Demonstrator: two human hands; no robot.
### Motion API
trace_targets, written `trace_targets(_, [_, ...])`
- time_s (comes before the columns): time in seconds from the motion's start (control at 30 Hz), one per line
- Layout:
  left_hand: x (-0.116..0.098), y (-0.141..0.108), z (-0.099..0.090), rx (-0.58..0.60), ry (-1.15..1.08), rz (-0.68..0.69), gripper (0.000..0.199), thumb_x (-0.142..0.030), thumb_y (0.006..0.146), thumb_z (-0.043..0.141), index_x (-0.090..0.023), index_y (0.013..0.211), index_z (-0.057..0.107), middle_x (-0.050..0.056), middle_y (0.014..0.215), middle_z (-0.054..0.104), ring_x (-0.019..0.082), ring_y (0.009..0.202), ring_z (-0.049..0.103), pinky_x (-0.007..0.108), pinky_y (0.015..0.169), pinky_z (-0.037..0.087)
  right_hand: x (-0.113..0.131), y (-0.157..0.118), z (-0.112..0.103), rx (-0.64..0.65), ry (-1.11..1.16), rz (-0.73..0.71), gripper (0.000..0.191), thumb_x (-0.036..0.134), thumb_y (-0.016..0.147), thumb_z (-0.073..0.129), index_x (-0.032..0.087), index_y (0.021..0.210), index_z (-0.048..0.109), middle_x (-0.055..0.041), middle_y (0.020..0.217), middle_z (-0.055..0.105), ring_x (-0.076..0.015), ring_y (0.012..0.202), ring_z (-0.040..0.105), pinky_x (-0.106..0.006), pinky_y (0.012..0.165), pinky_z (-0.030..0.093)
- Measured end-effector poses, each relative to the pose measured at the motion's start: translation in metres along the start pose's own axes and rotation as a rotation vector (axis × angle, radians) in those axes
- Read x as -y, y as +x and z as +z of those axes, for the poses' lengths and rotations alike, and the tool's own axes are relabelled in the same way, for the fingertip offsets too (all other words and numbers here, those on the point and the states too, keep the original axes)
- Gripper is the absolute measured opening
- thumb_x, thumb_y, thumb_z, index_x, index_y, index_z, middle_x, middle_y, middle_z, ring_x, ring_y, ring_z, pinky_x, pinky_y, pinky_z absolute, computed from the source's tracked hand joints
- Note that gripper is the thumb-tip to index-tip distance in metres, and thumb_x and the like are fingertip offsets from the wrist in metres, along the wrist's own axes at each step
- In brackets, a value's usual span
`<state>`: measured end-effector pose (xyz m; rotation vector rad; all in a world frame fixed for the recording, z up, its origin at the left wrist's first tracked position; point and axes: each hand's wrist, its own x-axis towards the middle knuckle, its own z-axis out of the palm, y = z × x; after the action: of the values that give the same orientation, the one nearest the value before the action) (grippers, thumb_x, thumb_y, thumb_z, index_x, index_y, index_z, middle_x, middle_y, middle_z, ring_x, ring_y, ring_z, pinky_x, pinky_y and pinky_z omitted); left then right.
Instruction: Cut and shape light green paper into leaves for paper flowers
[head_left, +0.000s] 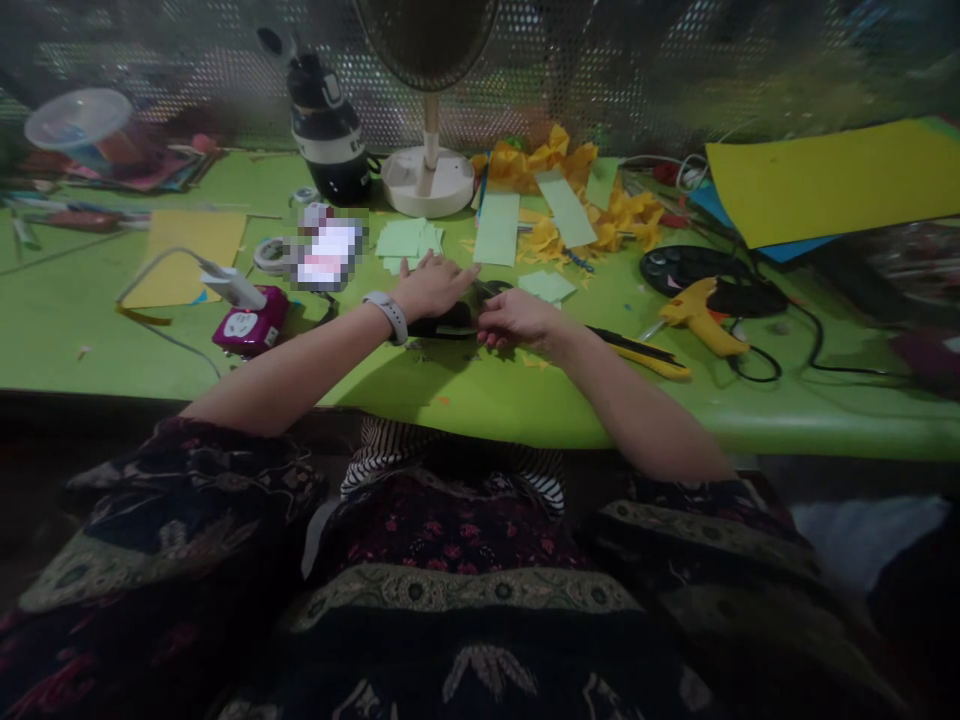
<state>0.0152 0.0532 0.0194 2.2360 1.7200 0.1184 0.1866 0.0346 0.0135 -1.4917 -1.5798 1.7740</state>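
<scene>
Near the front of the green table, my left hand (pixel 436 292), with a pale watch band at its wrist, lies over a dark object (pixel 442 330) with its fingers stretched out. What that object is, I cannot tell, as the hand covers much of it. Close beside it on the right, my right hand (pixel 514 318) has its fingers bent together at the dark object's edge, and what they pinch is hidden. Small light green paper squares (pixel 409 240) lie just beyond my left hand. More green paper pieces (pixel 547 287) are beyond my right hand.
A yellow cutter knife (pixel 649 358) and a yellow glue gun (pixel 705 315) lie to the right. At the left are a purple plug adapter (pixel 251 322) and a phone (pixel 326 255). Behind stand a black bottle (pixel 330 140), a fan (pixel 427 180) and crumpled orange paper (pixel 551 160).
</scene>
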Motion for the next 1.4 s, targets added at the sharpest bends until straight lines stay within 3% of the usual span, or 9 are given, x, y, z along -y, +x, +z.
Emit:
trace_targets(0.33, [-0.003,-0.0033,-0.0026,0.0,-0.025,-0.031,0.062,-0.056,0.102,0.015,-0.024,0.136,0.056,0.011,0.155,0.043,0.037,0.152,0.019,0.069,0.117,0.008,0.0024,-0.003,0.0039,-0.031,-0.007,0.002,0.027,-0.005,0.084,0.06,0.012,0.062,0.06,-0.0047,0.053,0.067,-0.0068,0.041,0.058,-0.013,0.038,0.047])
trace_targets(0.6, [0.0006,-0.0002,-0.0008,0.02,0.019,0.003,0.058,-0.052,0.103,0.016,-0.028,0.144,0.05,0.011,0.154,0.044,0.039,0.15,0.021,0.071,0.115,0.011,0.0019,-0.0046,0.006,-0.043,0.011,-0.012,0.029,-0.004,0.085,0.058,0.012,0.06,0.059,-0.004,0.053,0.066,-0.0067,0.041,0.059,-0.012,0.037,0.047])
trace_targets(1.0, [0.0,-0.0013,-0.0017,0.022,0.072,0.034,0.058,-0.05,0.103,0.015,-0.028,0.142,0.051,0.013,0.149,0.05,0.041,0.146,0.029,0.075,0.111,0.017,0.0016,-0.0057,0.0072,-0.047,0.014,-0.006,0.028,-0.005,0.083,0.06,0.013,0.061,0.058,-0.0032,0.052,0.066,-0.0063,0.041,0.059,-0.011,0.038,0.046])
trace_targets(1.4, [-0.0004,-0.0013,-0.002,0.008,0.024,0.031,0.059,-0.053,0.102,0.016,-0.027,0.137,0.056,0.013,0.148,0.051,0.041,0.144,0.031,0.075,0.111,0.016,0.0003,-0.0052,0.0056,-0.034,0.015,-0.012,0.024,-0.002,0.084,0.061,0.013,0.066,0.06,-0.0046,0.054,0.067,-0.0074,0.044,0.061,-0.012,0.04,0.049])
